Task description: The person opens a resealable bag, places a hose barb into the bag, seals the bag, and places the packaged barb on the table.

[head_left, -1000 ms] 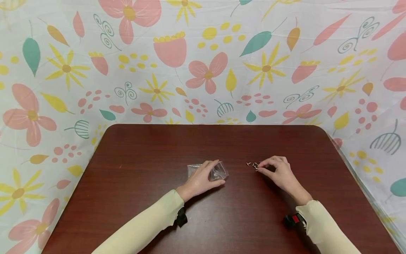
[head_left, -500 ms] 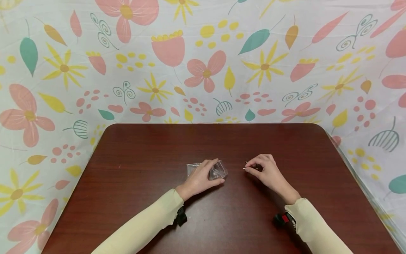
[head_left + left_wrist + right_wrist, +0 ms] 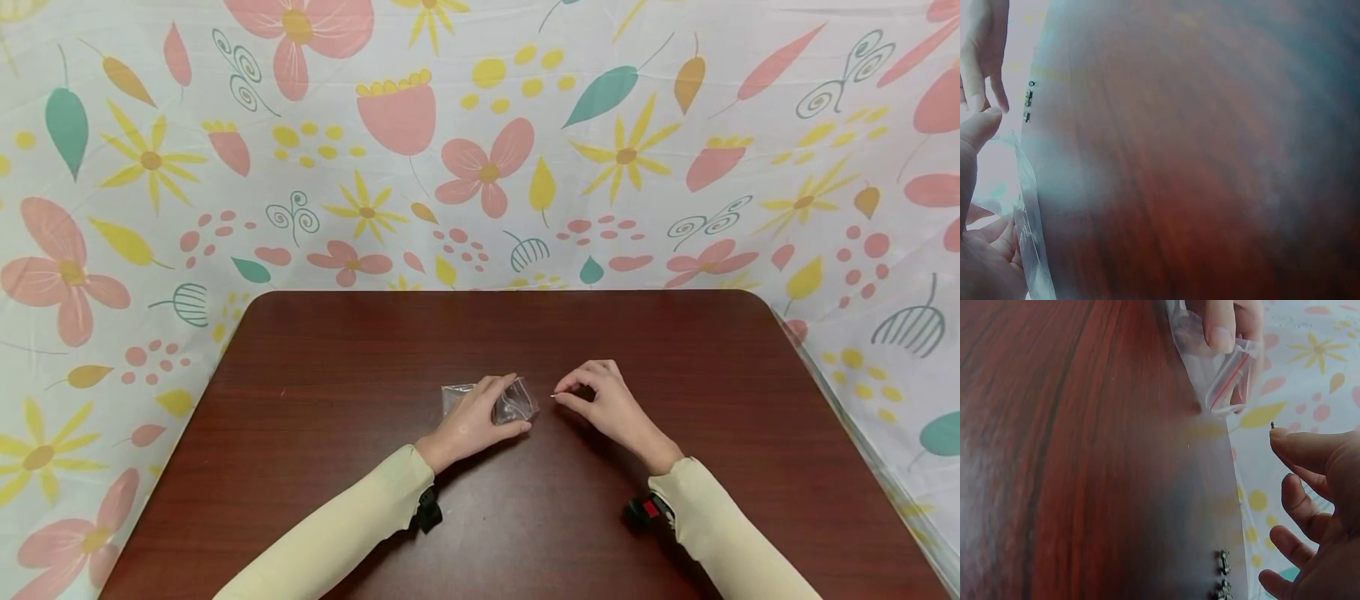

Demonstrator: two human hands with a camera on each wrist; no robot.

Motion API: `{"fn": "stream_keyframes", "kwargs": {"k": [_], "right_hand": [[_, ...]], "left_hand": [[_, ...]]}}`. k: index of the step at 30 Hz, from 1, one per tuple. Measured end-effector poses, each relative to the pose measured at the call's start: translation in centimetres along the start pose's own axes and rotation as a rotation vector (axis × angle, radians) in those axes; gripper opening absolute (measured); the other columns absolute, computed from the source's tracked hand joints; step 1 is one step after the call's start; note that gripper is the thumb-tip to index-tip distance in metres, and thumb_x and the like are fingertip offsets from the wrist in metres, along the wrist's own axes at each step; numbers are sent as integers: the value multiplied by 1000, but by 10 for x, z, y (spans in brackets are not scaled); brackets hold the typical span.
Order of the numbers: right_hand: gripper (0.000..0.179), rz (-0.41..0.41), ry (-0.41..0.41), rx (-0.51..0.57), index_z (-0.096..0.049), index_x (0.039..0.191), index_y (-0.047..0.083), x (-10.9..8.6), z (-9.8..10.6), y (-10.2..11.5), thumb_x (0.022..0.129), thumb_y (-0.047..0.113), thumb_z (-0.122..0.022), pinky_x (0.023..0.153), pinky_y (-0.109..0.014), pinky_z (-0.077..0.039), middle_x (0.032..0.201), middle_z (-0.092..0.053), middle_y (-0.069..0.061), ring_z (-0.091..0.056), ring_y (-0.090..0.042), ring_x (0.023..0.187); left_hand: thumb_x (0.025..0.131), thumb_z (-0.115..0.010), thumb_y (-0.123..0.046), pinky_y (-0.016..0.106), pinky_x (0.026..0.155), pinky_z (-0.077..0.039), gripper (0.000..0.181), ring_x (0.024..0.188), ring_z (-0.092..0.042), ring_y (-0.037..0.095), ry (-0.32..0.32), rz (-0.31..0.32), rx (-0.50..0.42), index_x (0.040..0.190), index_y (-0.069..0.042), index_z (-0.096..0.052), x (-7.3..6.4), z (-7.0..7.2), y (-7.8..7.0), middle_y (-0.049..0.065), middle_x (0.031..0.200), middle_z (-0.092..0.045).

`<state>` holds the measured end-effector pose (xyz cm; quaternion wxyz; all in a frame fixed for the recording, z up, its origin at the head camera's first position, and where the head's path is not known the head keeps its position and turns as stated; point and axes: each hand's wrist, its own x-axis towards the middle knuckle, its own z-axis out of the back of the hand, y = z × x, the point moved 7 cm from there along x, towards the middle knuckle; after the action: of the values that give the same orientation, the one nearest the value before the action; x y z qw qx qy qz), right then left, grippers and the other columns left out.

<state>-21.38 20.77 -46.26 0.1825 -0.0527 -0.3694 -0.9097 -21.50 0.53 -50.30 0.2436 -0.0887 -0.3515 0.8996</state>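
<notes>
My left hand (image 3: 471, 423) holds a small clear plastic zip bag (image 3: 1230, 381) on the table, its mouth held apart between thumb and fingers. A red line runs along the bag's opening in the right wrist view. To the right of it, my right hand (image 3: 613, 410) pinches a tiny metal screw (image 3: 1272, 425) between thumb and index finger, its other fingers spread loosely. The screw's tip points toward the bag, a short gap away. Several more small screws (image 3: 1223, 564) lie in a loose pile on the table; in the head view my right hand hides them.
A dark red-brown wooden table (image 3: 360, 342) with rounded far corners carries everything. Behind and beside it hangs a white cloth (image 3: 487, 83) with flowers and leaves. Black wrist straps (image 3: 427, 510) sit at both sleeves.
From the screw pile, my right hand has moved left toward the bag with a screw pinched in its fingertips. My left hand and the bag have stayed in place.
</notes>
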Motion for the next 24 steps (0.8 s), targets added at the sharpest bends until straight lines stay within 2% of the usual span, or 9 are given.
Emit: {"fn": "stream_keyframes", "kwargs": {"k": [8, 17, 24], "right_hand": [[12, 62, -5, 0, -78, 90, 19, 7, -12, 8, 88, 10, -85, 88, -45, -39, 88, -63, 4, -50, -30, 104], [11, 52, 37, -4, -78, 90, 20, 10, -26, 10, 89, 11, -84, 87, -44, -40, 89, -62, 4, -49, -28, 103], [10, 77, 55, -11, -78, 91, 18, 13, -34, 15, 89, 11, -84, 90, -46, -40, 89, -63, 4, -50, -27, 102]], "left_hand": [[93, -77, -51, 43, 94, -55, 81, 118, -64, 26, -26, -23, 10, 158, -14, -46, 0, 2, -3, 10, 144, -57], [93, -76, -50, 45, 95, -55, 81, 119, -64, 28, -21, -21, 8, 158, -13, -45, -1, 1, -3, 10, 144, -56], [93, -76, -51, 45, 95, -55, 81, 119, -63, 28, -29, -26, 23, 157, -12, -46, -1, 2, -4, 11, 144, -57]]}}
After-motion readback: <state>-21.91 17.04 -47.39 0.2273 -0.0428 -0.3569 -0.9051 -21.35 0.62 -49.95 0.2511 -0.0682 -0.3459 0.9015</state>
